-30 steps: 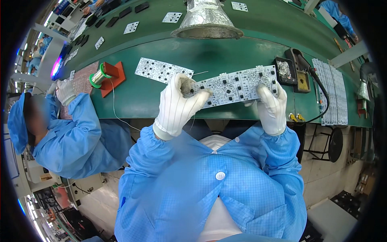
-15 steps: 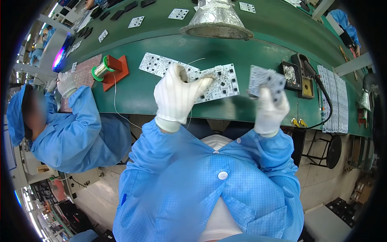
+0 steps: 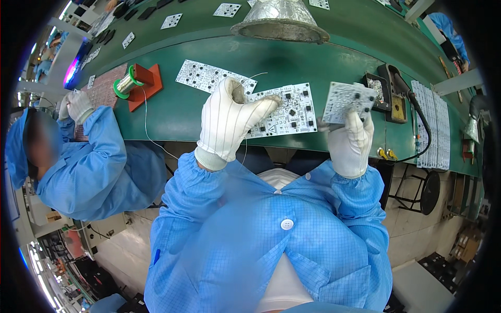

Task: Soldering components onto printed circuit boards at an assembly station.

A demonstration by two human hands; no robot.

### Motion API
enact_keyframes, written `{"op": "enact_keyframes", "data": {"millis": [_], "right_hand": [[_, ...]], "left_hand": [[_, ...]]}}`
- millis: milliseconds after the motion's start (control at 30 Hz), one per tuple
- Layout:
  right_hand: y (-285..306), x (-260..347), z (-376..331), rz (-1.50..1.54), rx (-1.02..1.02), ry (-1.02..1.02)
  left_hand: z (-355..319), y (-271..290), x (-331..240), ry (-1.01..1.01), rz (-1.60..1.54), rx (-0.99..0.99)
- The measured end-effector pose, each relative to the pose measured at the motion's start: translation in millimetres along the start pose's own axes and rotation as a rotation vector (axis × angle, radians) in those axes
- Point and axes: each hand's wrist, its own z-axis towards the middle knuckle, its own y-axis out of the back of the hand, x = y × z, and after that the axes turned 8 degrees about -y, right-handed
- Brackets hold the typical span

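Note:
My left hand (image 3: 223, 122), in a white striped glove, is closed on a thin solder wire (image 3: 257, 76) whose end sticks out past the fingers. Its thumb lies over the left part of a white circuit board panel (image 3: 295, 109) on the green bench. Another white panel (image 3: 201, 76) lies behind that hand, partly covered by it. My right hand (image 3: 349, 148), gloved too, pinches a smaller white circuit board (image 3: 342, 101) with black parts, held up off the bench and slightly blurred. To the left, a solder spool (image 3: 127, 85) sits on a red stand (image 3: 151, 83).
A soldering iron (image 3: 404, 86) rests in its holder beside a black tray (image 3: 374, 94) of small bits. Stacked white board panels (image 3: 433, 125) lie at the right. A foil-covered hood (image 3: 280, 23) hangs over the far side. A co-worker's sleeve (image 3: 102, 156) is at the left.
My right hand has tilted the small board and brought its fingers slightly lower on it. The panel by my left hand has shifted slightly right. The whole view has shifted a little.

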Motion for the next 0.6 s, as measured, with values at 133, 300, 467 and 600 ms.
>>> {"op": "enact_keyframes", "data": {"millis": [133,300,467,600], "right_hand": [[-7,-9,-6,0.235,-0.060,0.027],[13,-1,9,-0.521,0.485,0.151],[-6,12,12,0.016,0.139,0.159],[12,14,17,-0.460,0.311,0.337]], "left_hand": [[-4,3,-1,0.011,-0.132,0.021],[2,19,-5,-0.169,-0.073,-0.051],[-3,12,4,-0.390,0.245,0.065],[0,14,4,-0.244,0.081,0.009]]}}
